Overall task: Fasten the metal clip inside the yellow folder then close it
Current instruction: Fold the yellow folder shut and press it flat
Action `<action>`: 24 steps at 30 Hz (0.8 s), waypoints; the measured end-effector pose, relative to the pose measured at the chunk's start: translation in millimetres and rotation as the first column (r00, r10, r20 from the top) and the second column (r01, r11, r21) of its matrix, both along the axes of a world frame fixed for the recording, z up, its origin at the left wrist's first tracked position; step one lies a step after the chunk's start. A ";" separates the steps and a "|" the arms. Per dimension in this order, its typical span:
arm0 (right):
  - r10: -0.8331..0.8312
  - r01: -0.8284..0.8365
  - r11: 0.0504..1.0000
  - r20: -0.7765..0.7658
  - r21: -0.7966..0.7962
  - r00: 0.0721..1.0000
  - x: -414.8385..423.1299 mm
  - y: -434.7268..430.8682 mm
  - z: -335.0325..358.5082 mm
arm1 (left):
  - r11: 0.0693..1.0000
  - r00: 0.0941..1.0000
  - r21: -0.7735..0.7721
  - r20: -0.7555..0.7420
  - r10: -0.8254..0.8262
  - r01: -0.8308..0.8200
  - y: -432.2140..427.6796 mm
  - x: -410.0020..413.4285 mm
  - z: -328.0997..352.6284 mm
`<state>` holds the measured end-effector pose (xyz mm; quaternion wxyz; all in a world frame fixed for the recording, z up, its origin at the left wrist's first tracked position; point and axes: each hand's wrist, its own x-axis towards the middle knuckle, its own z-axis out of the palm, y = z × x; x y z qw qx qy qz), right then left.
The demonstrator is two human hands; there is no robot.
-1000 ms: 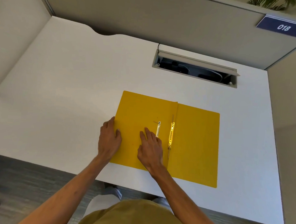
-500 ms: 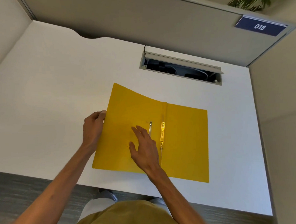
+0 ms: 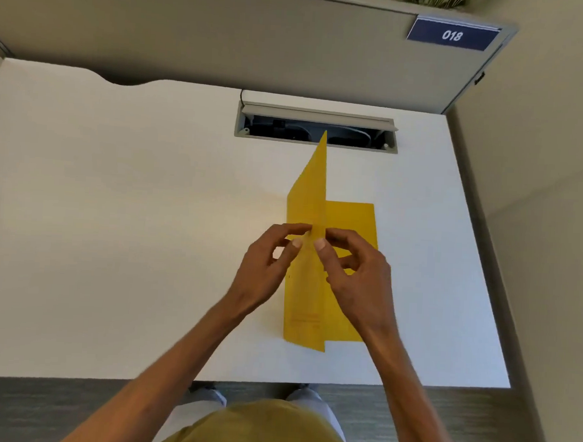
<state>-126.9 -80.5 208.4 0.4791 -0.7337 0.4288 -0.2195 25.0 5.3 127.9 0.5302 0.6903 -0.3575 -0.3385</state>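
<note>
Your yellow folder (image 3: pixel 305 289) lies on the white desk (image 3: pixel 114 228) directly under both hands, its back cover flat and extending out past your right hand (image 3: pixel 354 278), its front cover raised nearly upright and seen almost edge-on, the top corner rising beyond your fingertips towards the open cable tray (image 3: pixel 317 129) set into the desk. Contents of the folder cannot be confirmed: the raised cover and your hands hide the inside, so the metal clip is not visible. Inside the tray, dark cabling is visible. Your left hand (image 3: pixel 267 267) pinches the raised cover's free edge between thumb and forefinger from the left side. Your right hand pinches the same edge from the right, thumb tip just beside the left thumb, remaining fingers curled loosely. Both forearms reach forward from below, converging at the folder.
</note>
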 end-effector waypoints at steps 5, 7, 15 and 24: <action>-0.230 0.231 0.973 -0.114 0.003 0.967 -55.4 -52.1 -32.7 | 0.960 0.928 0.140 0.256 -0.272 0.242 -21.2 -35.8 -38.5; -0.308 0.312 0.950 -0.167 -0.002 0.936 -75.6 -69.1 -52.0 | 0.931 0.880 0.206 0.316 -0.356 0.302 -27.7 -44.6 -54.7; -0.356 0.371 0.928 -0.409 -0.047 0.840 -107.3 -88.4 -143.3 | 0.826 0.710 0.439 0.448 -0.543 0.354 -28.8 -58.3 -117.1; -0.246 0.168 0.969 -0.622 -0.182 0.743 -100.9 -83.3 -183.6 | 0.833 0.652 0.486 0.545 -0.527 0.266 -24.1 -67.8 -142.9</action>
